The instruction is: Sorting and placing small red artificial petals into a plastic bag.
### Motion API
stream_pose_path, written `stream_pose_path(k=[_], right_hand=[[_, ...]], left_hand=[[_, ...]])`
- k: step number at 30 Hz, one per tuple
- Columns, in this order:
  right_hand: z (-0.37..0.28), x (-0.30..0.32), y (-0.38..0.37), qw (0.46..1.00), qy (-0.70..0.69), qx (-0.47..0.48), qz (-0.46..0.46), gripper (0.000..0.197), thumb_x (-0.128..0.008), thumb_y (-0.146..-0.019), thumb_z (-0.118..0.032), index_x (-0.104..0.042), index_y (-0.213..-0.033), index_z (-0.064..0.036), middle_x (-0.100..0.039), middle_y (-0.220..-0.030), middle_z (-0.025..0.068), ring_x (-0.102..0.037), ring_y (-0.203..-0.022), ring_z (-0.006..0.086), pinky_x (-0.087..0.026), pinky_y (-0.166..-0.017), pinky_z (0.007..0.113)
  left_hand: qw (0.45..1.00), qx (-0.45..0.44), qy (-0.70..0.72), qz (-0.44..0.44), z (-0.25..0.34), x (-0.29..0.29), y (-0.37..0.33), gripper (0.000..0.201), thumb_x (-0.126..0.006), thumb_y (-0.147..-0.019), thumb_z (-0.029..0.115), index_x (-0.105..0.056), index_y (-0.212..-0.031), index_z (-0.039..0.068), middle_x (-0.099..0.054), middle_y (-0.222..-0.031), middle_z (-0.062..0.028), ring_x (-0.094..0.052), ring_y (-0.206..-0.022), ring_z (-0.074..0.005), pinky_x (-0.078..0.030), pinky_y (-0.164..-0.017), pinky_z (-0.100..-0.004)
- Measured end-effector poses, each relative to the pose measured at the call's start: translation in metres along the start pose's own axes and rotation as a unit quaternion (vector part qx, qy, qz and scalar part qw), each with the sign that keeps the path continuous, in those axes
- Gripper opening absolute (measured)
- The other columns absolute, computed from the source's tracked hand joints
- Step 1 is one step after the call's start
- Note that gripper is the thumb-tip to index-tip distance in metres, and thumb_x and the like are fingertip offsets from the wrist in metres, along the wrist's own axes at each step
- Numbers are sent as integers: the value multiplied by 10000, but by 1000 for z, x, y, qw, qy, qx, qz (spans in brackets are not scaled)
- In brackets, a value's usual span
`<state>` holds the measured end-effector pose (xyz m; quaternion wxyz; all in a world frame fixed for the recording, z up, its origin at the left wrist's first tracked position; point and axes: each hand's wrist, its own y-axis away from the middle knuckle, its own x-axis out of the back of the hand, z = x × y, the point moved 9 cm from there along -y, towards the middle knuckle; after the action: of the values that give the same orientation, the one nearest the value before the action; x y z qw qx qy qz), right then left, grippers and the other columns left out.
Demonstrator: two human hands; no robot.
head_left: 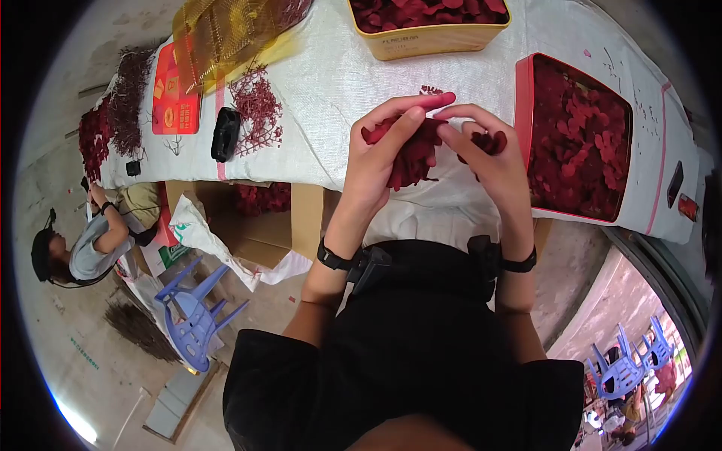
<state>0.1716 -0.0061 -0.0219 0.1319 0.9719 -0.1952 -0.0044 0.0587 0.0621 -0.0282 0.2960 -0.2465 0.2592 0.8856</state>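
My left hand (378, 152) is closed around a bunch of dark red stems or petals (412, 164) that hangs below its fingers. My right hand (490, 156) faces it, thumb and forefinger close to the bunch, with a few dark red petals (487, 143) tucked in its curled fingers. Both hands are above the near edge of the white-covered table (323, 113). Just beyond the fingertips lies a small red sprig (432, 91). A red tin (524, 131) of loose dark red petals stands right of my right hand. Beyond the hands is a yellow tin (432, 43) filled with similar petals.
Left on the table are branching red stems (257, 105), a black object (225, 134), a red box lid (169, 113) and a yellow translucent tray (226, 37). Below stand a cardboard box (307, 222) and a blue plastic chair (192, 323). Another person (90, 244) works at far left.
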Motion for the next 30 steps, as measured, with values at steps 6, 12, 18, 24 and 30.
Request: stream_pose_path(k=[6, 12, 18, 24, 30], right_hand=[[1, 10, -11, 999, -19, 0, 38, 159, -660, -870, -181, -670, -962, -51, -391, -558, -103, -340, -482, -16, -220, -433, 180], [5, 11, -12, 999, 1, -5, 43, 140, -661, -867, -149, -683, -955, -42, -391, -565, -101, -346, -492, -14, -229, -445, 178], [7, 3, -10, 997, 66, 41, 31, 150, -665, -852, -94, -688, -992, -46, -382, -572, -96, -348, -508, -12, -227, -458, 180], [22, 0, -14, 997, 75, -15, -14, 157, -657, -853, -82, -695, -1004, -68, -392, -575, -89, -382, -520, -12, -265, -466, 179], [46, 17, -40, 958, 233, 75, 147, 131, -683, -818, -87, -695, -948, -76, -519, -618, 27, -522, -568, 111, -404, -534, 254]], left_hand=[[998, 9, -64, -10, -6, 16, -7, 314, -613, -894, 149, -608, -1170, 0, -663, -870, -77, -569, -554, -100, -437, -490, -197], [995, 69, -70, -17, -14, 26, -9, 294, -644, -872, 146, -634, -1126, -1, -659, -818, -67, -558, -541, -85, -409, -451, -201], [989, 92, -116, -19, -29, 39, -12, 234, -694, -832, 110, -661, -1040, 7, -657, -759, -54, -563, -554, -71, -408, -448, -193], [988, 89, -126, -11, -39, 50, -12, 191, -701, -817, 81, -644, -977, -7, -662, -767, -54, -586, -589, -92, -463, -517, -206], [992, 94, -84, 23, -46, 70, -11, 165, -721, -787, 35, -632, -927, 32, -653, -801, -35, -588, -613, -77, -462, -516, -200]])
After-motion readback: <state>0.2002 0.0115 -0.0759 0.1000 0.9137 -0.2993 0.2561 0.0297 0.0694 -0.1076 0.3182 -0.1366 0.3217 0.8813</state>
